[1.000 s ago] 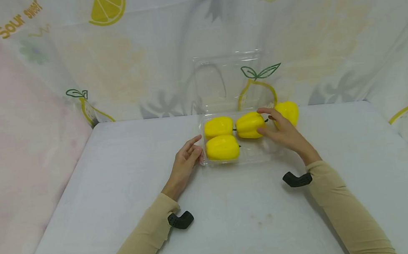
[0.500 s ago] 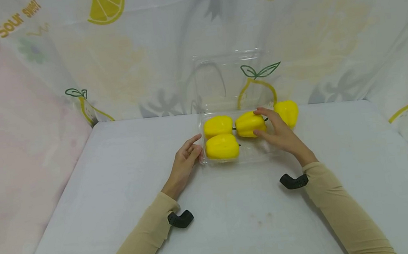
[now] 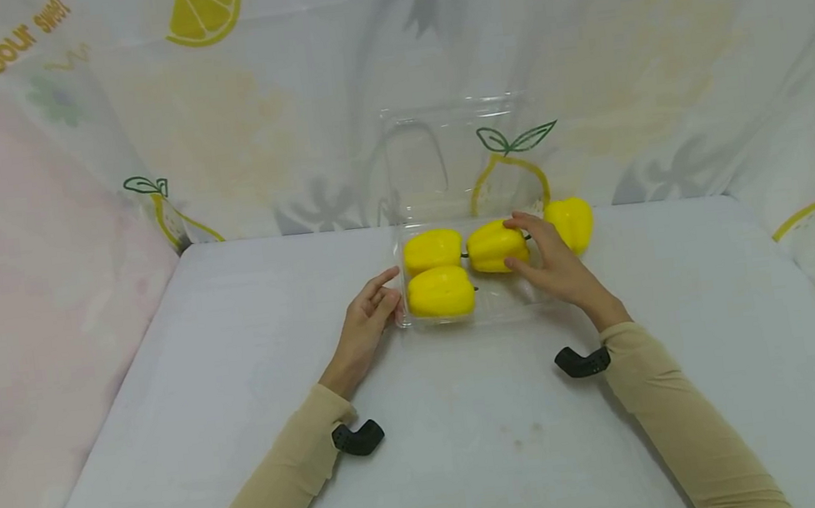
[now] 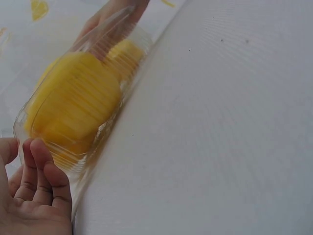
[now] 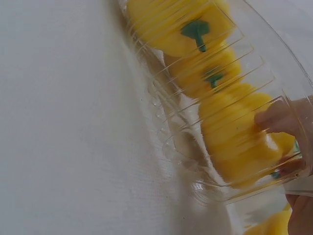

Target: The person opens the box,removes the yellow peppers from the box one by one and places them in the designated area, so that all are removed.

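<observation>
A clear plastic clamshell box (image 3: 511, 305) lies open on the table, its lid (image 3: 415, 161) raised at the back. Two yellow bell peppers, a rear one (image 3: 433, 251) and a front one (image 3: 441, 292), lie in its left half. My left hand (image 3: 365, 326) pinches the box's left edge between thumb and fingers; the box wall (image 4: 22, 120) shows there in the left wrist view. With thumb and fingers around it, my right hand (image 3: 556, 266) grips a third bell pepper (image 3: 493, 247) in the back right part. Its green stem points right, partly behind the fingers.
Another yellow bell pepper (image 3: 572, 224) sits outside the box, just behind my right hand. White cloth covers the table (image 3: 430, 452). A lemon-printed curtain (image 3: 285, 109) hangs directly behind the box, with more cloth at both sides.
My right hand has moved slightly left, its thumb coming onto the third bell pepper. The left hand keeps its place at the box edge. The head view has shifted a little.
</observation>
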`<state>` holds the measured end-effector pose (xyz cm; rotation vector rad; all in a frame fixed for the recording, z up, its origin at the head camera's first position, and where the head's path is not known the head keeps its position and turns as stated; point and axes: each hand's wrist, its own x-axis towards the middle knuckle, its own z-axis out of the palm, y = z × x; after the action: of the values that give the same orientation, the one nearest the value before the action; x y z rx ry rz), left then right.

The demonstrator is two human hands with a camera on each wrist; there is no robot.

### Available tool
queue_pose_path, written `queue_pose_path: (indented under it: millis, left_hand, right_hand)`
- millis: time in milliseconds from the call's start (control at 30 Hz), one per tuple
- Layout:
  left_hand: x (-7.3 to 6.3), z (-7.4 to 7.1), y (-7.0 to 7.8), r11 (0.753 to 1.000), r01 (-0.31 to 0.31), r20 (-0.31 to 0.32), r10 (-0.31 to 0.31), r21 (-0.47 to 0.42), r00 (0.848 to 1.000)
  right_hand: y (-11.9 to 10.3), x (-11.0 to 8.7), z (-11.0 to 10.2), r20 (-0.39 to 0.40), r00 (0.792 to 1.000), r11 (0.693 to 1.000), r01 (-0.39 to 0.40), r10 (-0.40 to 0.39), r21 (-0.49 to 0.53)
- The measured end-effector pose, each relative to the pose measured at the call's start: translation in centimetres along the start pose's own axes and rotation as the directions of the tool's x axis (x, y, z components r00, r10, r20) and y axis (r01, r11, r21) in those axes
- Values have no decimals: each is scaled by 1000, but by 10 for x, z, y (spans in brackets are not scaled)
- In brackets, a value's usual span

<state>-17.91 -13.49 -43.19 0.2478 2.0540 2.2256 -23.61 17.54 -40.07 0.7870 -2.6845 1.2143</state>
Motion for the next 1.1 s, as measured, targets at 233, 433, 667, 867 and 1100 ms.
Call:
queue_pose_path:
  millis: [233, 433, 667, 867, 1100]
  left_hand:
    - [-2, -1, -1, 1000, 8, 14, -8, 9, 1000]
    - [-4, 0, -2, 1000, 15, 4, -15, 22, 1000]
    - [-3, 1, -1, 999, 14, 2, -14, 37, 1000]
    - [-1, 0, 0, 999, 10, 1, -10, 51, 1000]
    - [0, 0, -1, 999, 12, -4, -12, 42, 1000]
  right_hand:
    - [-1, -3, 2, -5, 1000, 999, 9, -9, -34]
    - [-1, -6, 2, -7, 1000, 999, 9, -9, -32]
    - [-1, -6, 2, -30, 998, 998, 46, -48, -44]
    - [0, -3, 2, -43, 995, 995, 86, -88, -56]
    - [-1, 0, 1, -48, 991, 990, 120, -124, -69]
